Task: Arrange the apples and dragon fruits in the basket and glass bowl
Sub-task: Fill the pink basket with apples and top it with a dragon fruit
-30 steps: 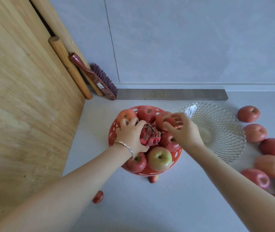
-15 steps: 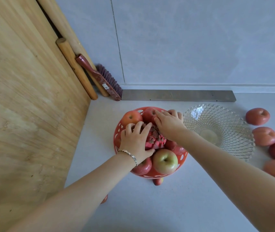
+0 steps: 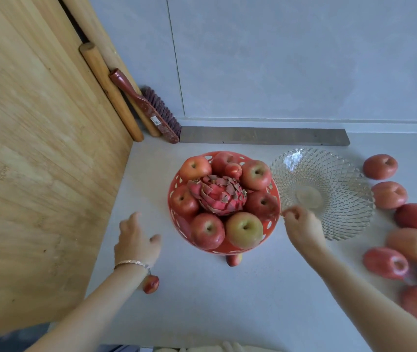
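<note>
An orange plastic basket stands mid-counter, ringed inside with several red apples. A pink dragon fruit lies on top at its centre. Right of it sits an empty cut-glass bowl. My left hand, with a bracelet at the wrist, hovers open left of the basket and holds nothing. My right hand hangs at the bowl's near-left rim, fingers curled loosely with nothing in them. Several loose apples lie in a curve on the counter at the right.
A tall wooden board leans along the left. Two rolling pins and a red brush rest in the back corner, beside a grey metal strip at the wall. Two small red fruits lie near the basket's front.
Both hands have let go of the dragon fruit and pulled back from the basket, left hand to the left, right hand toward the bowl. The dragon fruit stays on the apples.
</note>
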A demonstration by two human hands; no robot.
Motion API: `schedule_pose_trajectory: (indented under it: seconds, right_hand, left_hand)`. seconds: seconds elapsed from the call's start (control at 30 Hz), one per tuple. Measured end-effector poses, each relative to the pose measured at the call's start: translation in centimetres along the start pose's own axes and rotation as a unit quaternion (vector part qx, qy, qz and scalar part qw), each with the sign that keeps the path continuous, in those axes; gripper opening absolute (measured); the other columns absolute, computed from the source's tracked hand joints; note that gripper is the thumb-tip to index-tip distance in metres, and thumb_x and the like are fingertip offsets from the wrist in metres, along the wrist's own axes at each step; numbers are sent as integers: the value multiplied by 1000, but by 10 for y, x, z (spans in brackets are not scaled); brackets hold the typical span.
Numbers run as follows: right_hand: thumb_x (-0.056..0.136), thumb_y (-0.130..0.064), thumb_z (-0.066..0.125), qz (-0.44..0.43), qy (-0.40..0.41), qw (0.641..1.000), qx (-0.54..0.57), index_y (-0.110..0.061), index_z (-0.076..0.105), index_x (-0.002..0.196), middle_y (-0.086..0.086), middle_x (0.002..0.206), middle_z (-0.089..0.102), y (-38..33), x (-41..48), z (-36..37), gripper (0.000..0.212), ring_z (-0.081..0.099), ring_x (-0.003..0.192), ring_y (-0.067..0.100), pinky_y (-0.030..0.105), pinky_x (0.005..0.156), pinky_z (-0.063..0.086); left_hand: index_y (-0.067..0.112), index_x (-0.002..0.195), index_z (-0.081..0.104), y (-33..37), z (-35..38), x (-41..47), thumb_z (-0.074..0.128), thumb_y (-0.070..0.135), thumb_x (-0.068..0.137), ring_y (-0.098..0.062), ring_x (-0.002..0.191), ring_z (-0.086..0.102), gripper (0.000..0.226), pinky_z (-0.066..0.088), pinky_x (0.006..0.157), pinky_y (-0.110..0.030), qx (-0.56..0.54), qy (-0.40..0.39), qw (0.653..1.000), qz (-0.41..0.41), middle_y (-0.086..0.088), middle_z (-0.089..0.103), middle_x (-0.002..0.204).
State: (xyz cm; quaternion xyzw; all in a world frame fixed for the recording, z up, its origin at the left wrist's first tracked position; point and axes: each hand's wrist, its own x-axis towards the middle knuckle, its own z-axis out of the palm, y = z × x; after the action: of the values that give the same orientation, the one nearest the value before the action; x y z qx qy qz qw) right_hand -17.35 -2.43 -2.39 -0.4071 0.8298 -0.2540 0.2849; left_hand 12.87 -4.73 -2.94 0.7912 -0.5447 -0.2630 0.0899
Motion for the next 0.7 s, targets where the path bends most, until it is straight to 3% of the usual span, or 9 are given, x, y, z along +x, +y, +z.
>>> schedule_pose_trajectory:
  seconds: [0.1,0.2,0.27,0.33,0.4,0.47,0.57,0.63,0.7]
  right_hand:
    - [85,-13,51,82,-153,980,-96,-8,63,103,14,107,65,32,-17,26,22,59,98,30,32,80,46]
    - [79,-25,60,52,-245,960,-122,-14,53,113,3,97,57,32,-39,56,36,58,100,27,31,80,47]
    - [73,-38,67,48,-242,962,-113,-16,50,114,0,89,53,25,-49,75,49,59,96,25,29,73,44]
    - [69,-45,71,56,-218,969,-107,-16,55,109,5,95,59,20,-57,91,52,59,96,24,30,72,45]
    - [71,-44,69,54,-190,975,-102,-15,59,102,9,101,60,19,-61,102,43,59,96,26,32,74,48]
    - [74,-37,65,54,-162,981,-88,-13,59,100,12,102,58,21,-63,106,36,61,89,28,31,67,46]
    - [71,-24,65,58,-175,981,-54,-14,59,93,9,96,60,29,-61,97,24,60,81,25,27,61,41]
    - [69,-18,68,78,-177,981,-10,-17,59,86,7,92,64,40,-57,81,19,57,74,19,24,60,44]
    - [70,-16,69,92,-149,984,22,-19,57,86,7,92,65,50,-53,62,21,55,69,15,22,53,42]
  left_hand:
    - [14,129,29,-22,15,-7,51,41,80,-34,110,51,60,44,92,-40,184,-150,970,-62,-13,36,127]
    - [13,129,31,-36,32,-11,51,49,77,-30,115,51,66,45,92,-35,203,-231,948,-83,-13,41,131]
    - [12,115,39,-40,41,-14,55,40,78,-27,106,56,49,46,84,-30,188,-258,946,-62,-11,52,118]
    - [15,94,41,-43,44,-18,53,28,80,-25,98,59,22,45,76,-27,191,-242,951,-19,-8,56,105]
    - [17,81,39,-45,44,-23,51,22,82,-25,90,60,13,45,74,-28,181,-211,961,11,-7,58,98]
    - [18,75,43,-43,38,-26,56,19,80,-26,80,59,14,47,73,-31,98,-157,982,27,-6,59,88]
    - [16,79,52,-21,19,-26,65,14,76,-26,78,60,14,49,72,-34,-78,-5,993,85,-9,62,86]
    - [21,86,53,4,2,-28,70,14,74,-8,72,62,22,46,67,-19,-172,62,971,155,0,61,86]
    - [33,88,50,32,-11,-30,72,15,71,5,67,62,33,43,60,-4,-244,66,943,218,13,60,85]
